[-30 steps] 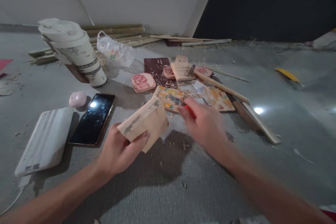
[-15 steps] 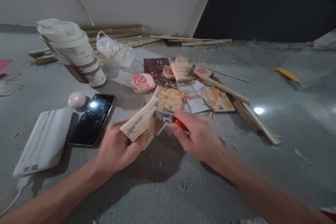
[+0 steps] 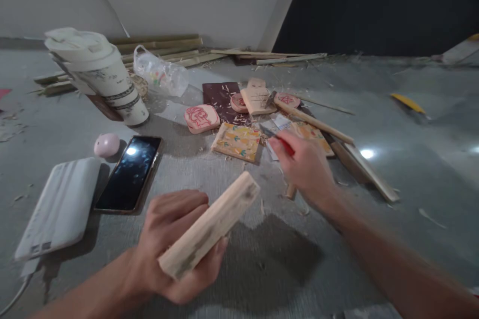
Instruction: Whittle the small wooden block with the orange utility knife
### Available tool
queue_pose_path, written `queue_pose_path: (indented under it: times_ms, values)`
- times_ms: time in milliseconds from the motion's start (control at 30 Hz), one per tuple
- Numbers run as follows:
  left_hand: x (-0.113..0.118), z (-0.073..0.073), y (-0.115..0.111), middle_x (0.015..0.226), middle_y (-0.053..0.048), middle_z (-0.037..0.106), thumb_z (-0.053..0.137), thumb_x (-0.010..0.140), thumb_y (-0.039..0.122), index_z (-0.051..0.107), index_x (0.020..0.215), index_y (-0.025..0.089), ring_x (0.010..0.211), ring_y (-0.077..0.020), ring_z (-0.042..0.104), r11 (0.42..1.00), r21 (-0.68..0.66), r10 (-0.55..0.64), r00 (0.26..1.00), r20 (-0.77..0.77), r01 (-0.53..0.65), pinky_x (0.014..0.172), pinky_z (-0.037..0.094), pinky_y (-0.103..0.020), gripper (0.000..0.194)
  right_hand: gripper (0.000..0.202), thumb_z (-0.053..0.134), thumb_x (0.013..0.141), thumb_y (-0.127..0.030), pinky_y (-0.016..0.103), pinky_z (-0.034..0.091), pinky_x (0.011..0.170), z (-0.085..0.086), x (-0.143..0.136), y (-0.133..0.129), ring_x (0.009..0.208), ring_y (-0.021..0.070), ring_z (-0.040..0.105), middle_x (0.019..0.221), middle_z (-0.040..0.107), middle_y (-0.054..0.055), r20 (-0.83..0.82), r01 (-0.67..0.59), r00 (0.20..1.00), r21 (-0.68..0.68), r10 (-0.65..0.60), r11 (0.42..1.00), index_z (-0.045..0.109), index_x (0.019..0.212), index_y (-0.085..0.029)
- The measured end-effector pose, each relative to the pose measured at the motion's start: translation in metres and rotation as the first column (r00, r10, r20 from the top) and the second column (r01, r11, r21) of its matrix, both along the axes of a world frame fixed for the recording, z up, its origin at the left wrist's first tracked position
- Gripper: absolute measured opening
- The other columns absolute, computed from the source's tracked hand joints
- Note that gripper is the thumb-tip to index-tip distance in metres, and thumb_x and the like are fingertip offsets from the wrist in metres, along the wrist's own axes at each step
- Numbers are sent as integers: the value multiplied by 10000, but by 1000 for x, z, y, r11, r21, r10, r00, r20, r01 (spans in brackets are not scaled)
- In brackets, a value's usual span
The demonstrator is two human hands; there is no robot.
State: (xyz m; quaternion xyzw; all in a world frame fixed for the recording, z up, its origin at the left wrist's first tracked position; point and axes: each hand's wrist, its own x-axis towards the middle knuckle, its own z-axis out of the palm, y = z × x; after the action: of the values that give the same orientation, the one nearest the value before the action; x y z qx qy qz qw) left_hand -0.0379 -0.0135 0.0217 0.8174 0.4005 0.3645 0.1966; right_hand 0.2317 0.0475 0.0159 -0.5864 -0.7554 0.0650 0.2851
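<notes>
A pale wooden block (image 3: 211, 227) with dark grey smudges along its upturned narrow face is gripped between the fingers and thumb of my left hand (image 3: 174, 239). It is held above the work surface, slanting up to the right. My right hand (image 3: 309, 167) is closed round a red-handled utility knife (image 3: 285, 146), its blade pointing up and left, apart from the block. Beyond the blade's left side lies a wooden piece with a yellow and green pattern (image 3: 237, 142). My right hand partly covers a second patterned piece (image 3: 312, 134).
Behind lie wooden pieces with red drawings (image 3: 201, 118), a dark red sheet (image 3: 220, 97) and a long wooden-handled tool (image 3: 318, 122), among shavings. A phone (image 3: 129, 172), white power bank (image 3: 58, 204), pink egg-shaped object (image 3: 107, 145) and tall cup (image 3: 101, 75) stand left. Right is a yellow-handled tool (image 3: 407, 103).
The knife has left the block and moved up and right with my right hand. My left hand has brought the block down and nearer, turning its narrow face up.
</notes>
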Motion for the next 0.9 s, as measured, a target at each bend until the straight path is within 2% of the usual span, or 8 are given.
queue_pose_path:
  times_ms: [67,167,367,433,533,700,800,900]
  values:
    - [-1,-1,2,565,25,502,564,835,188,470,617,231,476,-118,432,998,30,-53,997,59,51,475,375,-282,242,357,474,1072,-384,316,281,595,3,2,3,577,134,401,611,411,-46,-124,-10,992,45,16,999,425,750,-239]
    - [-6,-7,12,543,43,453,573,875,159,465,611,216,472,-102,409,1000,5,-24,997,70,24,461,343,-262,291,330,492,1064,-445,306,293,585,4,-6,-5,571,128,394,614,414,-58,-236,-146,961,16,146,989,483,806,-239]
    - [-9,-12,18,587,51,472,584,891,224,528,668,195,510,-87,438,957,-250,-117,985,127,146,471,367,-210,231,312,646,963,-482,286,337,602,3,-21,-21,597,126,443,666,521,-68,-375,-329,896,-196,239,924,656,1144,-228]
    - [-8,-12,18,578,51,476,596,873,250,550,664,192,503,-89,433,928,-310,-177,976,127,208,473,366,-215,221,246,636,953,-422,279,341,604,6,-23,-22,611,123,456,670,528,-66,-408,-403,867,-236,286,884,677,1089,-221]
    - [-6,-13,20,637,40,562,615,872,257,651,760,188,542,-103,495,883,-424,-162,979,127,201,487,383,-219,137,170,631,921,-340,266,320,589,10,-23,-22,608,104,428,646,470,-70,-415,-445,852,-248,320,861,606,813,-211]
    - [-6,-16,30,947,3,653,682,910,263,694,971,217,885,-170,621,929,-367,87,990,115,-39,780,505,-279,78,168,673,860,-292,255,301,565,7,-24,-24,590,94,392,634,419,-83,-439,-402,859,-260,263,878,546,781,-216]
    - [-7,-19,32,1154,-12,665,632,977,292,617,1224,262,1083,-203,611,922,-387,109,975,192,-27,969,483,-345,249,176,688,894,-311,254,327,583,4,-29,-29,615,103,436,662,476,-77,-467,-403,854,-313,231,860,554,822,-222]
    - [-9,-22,29,1241,-21,640,526,1017,300,521,1356,293,1174,-222,587,913,-407,87,957,277,34,1016,469,-376,339,208,709,928,-365,252,353,591,5,-37,-37,632,107,476,691,533,-74,-482,-429,846,-369,225,825,565,865,-229]
